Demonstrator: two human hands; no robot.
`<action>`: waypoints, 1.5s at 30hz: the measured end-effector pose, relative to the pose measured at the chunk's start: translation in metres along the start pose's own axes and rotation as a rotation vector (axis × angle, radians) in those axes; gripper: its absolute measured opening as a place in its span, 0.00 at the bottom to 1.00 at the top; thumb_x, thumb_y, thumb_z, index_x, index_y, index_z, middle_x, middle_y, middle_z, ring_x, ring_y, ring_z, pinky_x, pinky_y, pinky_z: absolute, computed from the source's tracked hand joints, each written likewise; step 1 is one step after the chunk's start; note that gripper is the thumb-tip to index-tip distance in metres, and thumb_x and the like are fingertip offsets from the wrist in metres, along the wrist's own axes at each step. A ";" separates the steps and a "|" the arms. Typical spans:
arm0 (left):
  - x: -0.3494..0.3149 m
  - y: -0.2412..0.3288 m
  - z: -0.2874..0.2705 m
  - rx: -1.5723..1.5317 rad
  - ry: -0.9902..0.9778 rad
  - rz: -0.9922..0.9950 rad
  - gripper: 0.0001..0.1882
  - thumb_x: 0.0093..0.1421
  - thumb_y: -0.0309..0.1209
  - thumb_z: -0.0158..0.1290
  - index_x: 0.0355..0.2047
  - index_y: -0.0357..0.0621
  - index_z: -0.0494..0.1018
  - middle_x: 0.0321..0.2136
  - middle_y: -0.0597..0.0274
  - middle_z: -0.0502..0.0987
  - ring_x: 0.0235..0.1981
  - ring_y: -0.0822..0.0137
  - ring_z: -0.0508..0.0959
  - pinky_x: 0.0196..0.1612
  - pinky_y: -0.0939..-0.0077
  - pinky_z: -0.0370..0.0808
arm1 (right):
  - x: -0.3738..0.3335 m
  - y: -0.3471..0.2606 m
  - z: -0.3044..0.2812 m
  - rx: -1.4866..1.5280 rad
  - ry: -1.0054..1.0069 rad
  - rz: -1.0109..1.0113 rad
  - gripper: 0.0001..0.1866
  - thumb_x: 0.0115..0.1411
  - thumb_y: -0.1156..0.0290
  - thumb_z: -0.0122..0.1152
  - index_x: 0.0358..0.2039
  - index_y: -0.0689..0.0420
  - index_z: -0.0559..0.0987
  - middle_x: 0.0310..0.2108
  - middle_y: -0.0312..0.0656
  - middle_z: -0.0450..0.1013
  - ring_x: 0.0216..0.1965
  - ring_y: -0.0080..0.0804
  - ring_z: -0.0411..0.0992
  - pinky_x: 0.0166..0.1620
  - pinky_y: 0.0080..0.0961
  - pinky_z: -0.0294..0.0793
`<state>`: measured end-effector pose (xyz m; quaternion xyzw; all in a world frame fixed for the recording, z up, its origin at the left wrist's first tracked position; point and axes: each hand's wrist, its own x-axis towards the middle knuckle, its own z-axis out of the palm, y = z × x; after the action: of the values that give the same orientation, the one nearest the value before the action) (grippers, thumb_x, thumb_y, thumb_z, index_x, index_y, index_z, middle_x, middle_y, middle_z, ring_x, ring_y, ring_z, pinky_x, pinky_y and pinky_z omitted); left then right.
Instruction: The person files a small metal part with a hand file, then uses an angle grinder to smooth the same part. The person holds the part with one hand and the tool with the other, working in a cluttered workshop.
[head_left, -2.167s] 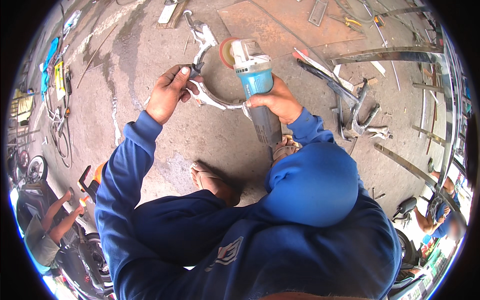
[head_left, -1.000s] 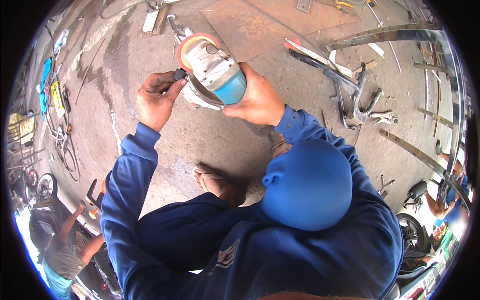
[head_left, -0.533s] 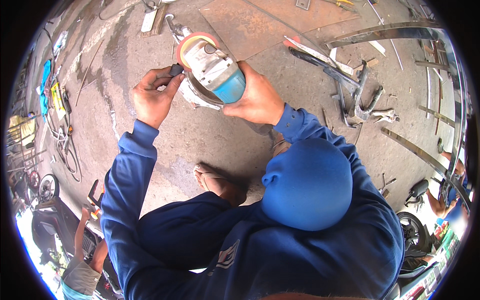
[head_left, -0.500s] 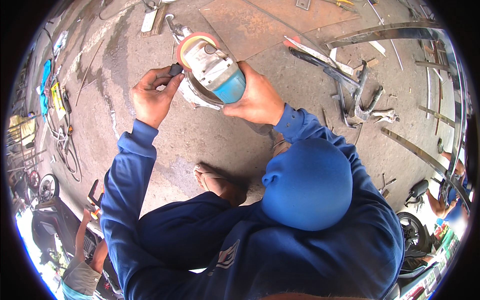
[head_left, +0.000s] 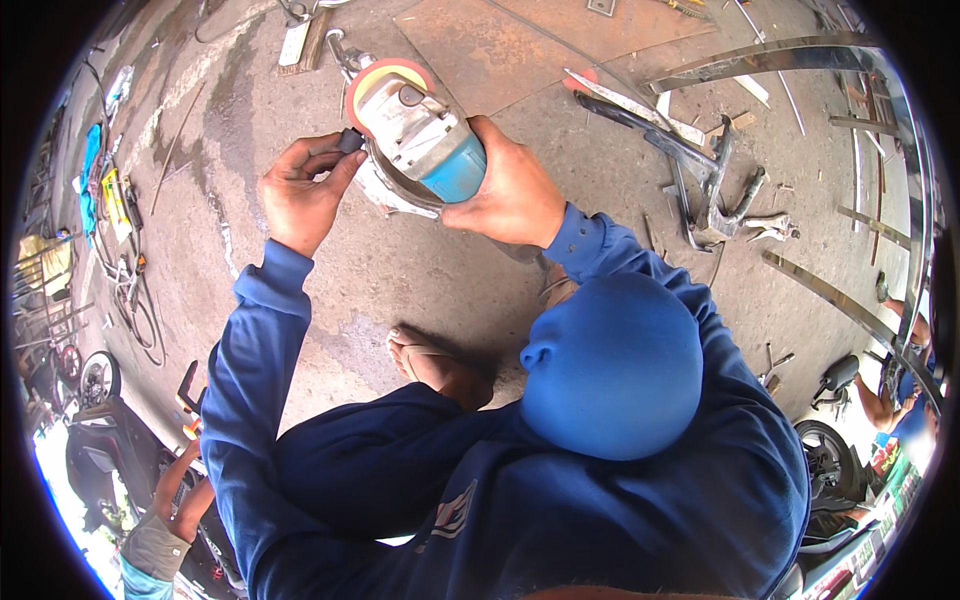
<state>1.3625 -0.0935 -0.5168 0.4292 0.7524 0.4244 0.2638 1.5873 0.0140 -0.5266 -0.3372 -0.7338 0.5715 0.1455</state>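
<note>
My right hand [head_left: 515,190] is wrapped round the teal body of an angle grinder [head_left: 455,165] with a silvery gear head. At its far end sits a round disc [head_left: 352,100] with a red rim and a yellow inner ring. Between thumb and fingers, my left hand [head_left: 303,200] pinches a small dark block [head_left: 350,141], close to the disc's left edge. Whether block and disc touch I cannot tell. Below the grinder, a pale curved metal part [head_left: 380,190] partly shows; the grinder hides the rest of it.
A rusty steel plate [head_left: 500,50] lies on the concrete beyond the grinder. To the right are a dark metal frame [head_left: 705,180] and long curved metal strips [head_left: 830,300]. Cables [head_left: 130,280] run along the left. Another person [head_left: 165,540] is at lower left, near a motorcycle [head_left: 110,450].
Both my hands, the grinder and the block keep nearly the same places, shifting only very slightly. The person at lower left has moved an arm.
</note>
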 end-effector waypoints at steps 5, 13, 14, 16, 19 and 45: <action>0.000 0.002 0.002 -0.006 -0.005 0.034 0.13 0.53 0.19 0.64 0.40 0.35 0.77 0.35 0.58 0.83 0.35 0.72 0.82 0.38 0.80 0.79 | 0.000 0.001 0.000 -0.024 0.003 -0.003 0.38 0.36 0.65 0.74 0.49 0.64 0.68 0.41 0.56 0.75 0.44 0.53 0.76 0.46 0.38 0.75; 0.007 -0.003 -0.005 0.030 0.030 0.068 0.13 0.53 0.19 0.64 0.40 0.36 0.77 0.35 0.58 0.83 0.35 0.71 0.83 0.38 0.80 0.79 | -0.002 0.003 0.001 -0.029 -0.006 0.008 0.38 0.36 0.65 0.73 0.48 0.64 0.69 0.40 0.57 0.75 0.44 0.54 0.76 0.46 0.38 0.75; 0.008 -0.003 -0.006 0.030 0.031 0.086 0.14 0.53 0.18 0.64 0.40 0.36 0.77 0.35 0.58 0.83 0.35 0.71 0.83 0.38 0.80 0.78 | -0.003 0.003 0.000 -0.022 -0.001 -0.004 0.38 0.36 0.65 0.73 0.48 0.64 0.69 0.40 0.57 0.75 0.44 0.54 0.76 0.46 0.38 0.75; 0.009 -0.004 -0.009 0.000 0.042 0.102 0.14 0.53 0.17 0.63 0.40 0.35 0.77 0.35 0.58 0.83 0.35 0.71 0.83 0.38 0.80 0.78 | -0.004 0.003 0.001 -0.001 0.002 0.001 0.37 0.36 0.66 0.73 0.48 0.64 0.69 0.40 0.57 0.75 0.43 0.54 0.76 0.46 0.38 0.75; 0.008 -0.005 -0.011 -0.034 0.058 0.061 0.14 0.53 0.17 0.63 0.40 0.35 0.76 0.35 0.58 0.83 0.36 0.71 0.82 0.38 0.81 0.78 | -0.002 0.003 0.000 -0.014 0.026 -0.083 0.38 0.37 0.66 0.73 0.48 0.67 0.66 0.36 0.61 0.75 0.39 0.57 0.77 0.42 0.41 0.76; 0.014 -0.004 -0.012 0.221 0.060 0.386 0.14 0.47 0.18 0.66 0.35 0.41 0.80 0.36 0.59 0.81 0.32 0.71 0.82 0.36 0.79 0.80 | -0.003 0.000 0.002 -0.027 0.016 -0.006 0.38 0.36 0.66 0.73 0.49 0.64 0.69 0.40 0.57 0.75 0.44 0.55 0.75 0.46 0.39 0.75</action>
<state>1.3453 -0.0872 -0.5145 0.5785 0.7058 0.3947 0.1067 1.5881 0.0109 -0.5270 -0.3414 -0.7413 0.5585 0.1486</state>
